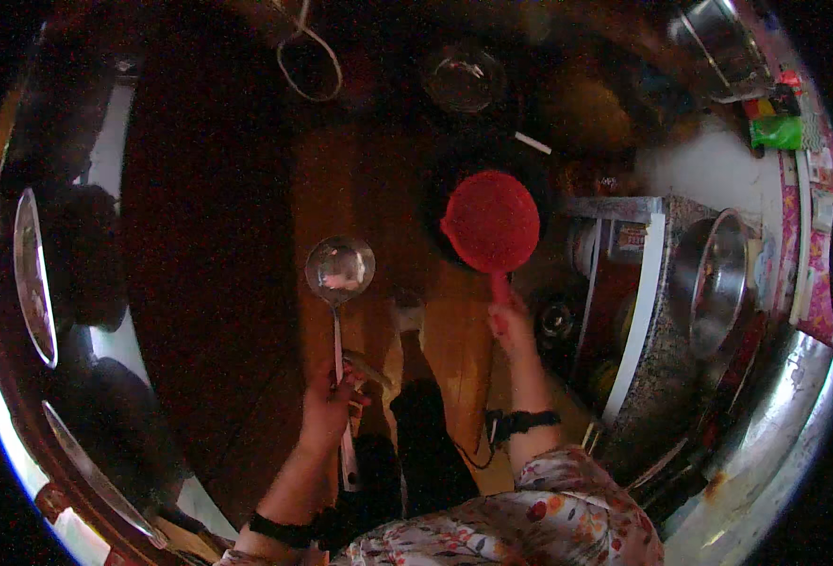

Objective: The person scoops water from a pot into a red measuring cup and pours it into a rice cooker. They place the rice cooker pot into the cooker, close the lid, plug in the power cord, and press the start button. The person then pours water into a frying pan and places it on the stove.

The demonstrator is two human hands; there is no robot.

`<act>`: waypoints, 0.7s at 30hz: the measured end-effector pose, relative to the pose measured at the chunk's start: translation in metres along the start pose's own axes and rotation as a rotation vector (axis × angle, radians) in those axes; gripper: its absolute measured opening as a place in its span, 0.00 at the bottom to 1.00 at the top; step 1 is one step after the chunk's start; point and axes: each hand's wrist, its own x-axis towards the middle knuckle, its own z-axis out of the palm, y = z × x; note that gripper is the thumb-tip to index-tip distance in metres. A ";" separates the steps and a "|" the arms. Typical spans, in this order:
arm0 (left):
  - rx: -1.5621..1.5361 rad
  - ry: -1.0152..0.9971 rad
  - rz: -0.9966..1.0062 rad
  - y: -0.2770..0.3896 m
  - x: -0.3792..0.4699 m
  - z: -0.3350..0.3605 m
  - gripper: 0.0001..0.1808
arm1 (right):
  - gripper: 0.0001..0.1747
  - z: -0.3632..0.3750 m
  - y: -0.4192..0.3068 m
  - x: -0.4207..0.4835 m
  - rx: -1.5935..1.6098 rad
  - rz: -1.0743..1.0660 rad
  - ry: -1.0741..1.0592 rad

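Note:
A metal ladle (340, 270) with a round bowl and a long handle is held upright in the picture by my left hand (342, 393), whose fingers are around the handle. Part of another utensil shows beside these fingers, too dim to name. My right hand (510, 322) grips the handle of a red sieve or ladle-like plastic utensil (494, 221), its round part pointing away from me. A dark round shape lies behind the red utensil. The two hands are apart, over the brown floor.
On the right, a metal bowl (719, 283) stands on a speckled counter (660, 318) above open shelves. Farther up are a metal pot (721, 49) and a green packet (776, 132). A glassy round vessel (466, 81) and a looped cord or handle (310, 71) show dimly at the top.

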 end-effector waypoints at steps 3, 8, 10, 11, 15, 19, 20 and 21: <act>0.023 -0.038 0.037 0.028 -0.023 -0.006 0.07 | 0.29 0.015 -0.035 -0.071 -0.084 -0.020 -0.042; 0.046 -0.049 0.145 0.084 -0.082 -0.039 0.04 | 0.27 0.058 -0.092 -0.181 -0.252 -0.119 -0.169; -0.033 -0.030 0.151 0.108 -0.115 -0.057 0.04 | 0.27 0.079 -0.109 -0.224 -0.279 -0.165 -0.242; -0.061 -0.048 0.207 0.118 -0.131 -0.068 0.04 | 0.27 0.089 -0.117 -0.244 -0.295 -0.168 -0.266; -0.198 -0.004 0.264 0.145 -0.202 -0.118 0.05 | 0.27 0.135 -0.139 -0.321 -0.405 -0.168 -0.398; -0.325 0.019 0.407 0.142 -0.271 -0.177 0.05 | 0.28 0.188 -0.146 -0.396 -0.402 -0.140 -0.679; -0.352 0.048 0.441 0.133 -0.295 -0.194 0.05 | 0.28 0.202 -0.143 -0.418 -0.437 -0.150 -0.736; -0.364 0.078 0.488 0.126 -0.309 -0.213 0.06 | 0.28 0.219 -0.141 -0.437 -0.492 -0.156 -0.766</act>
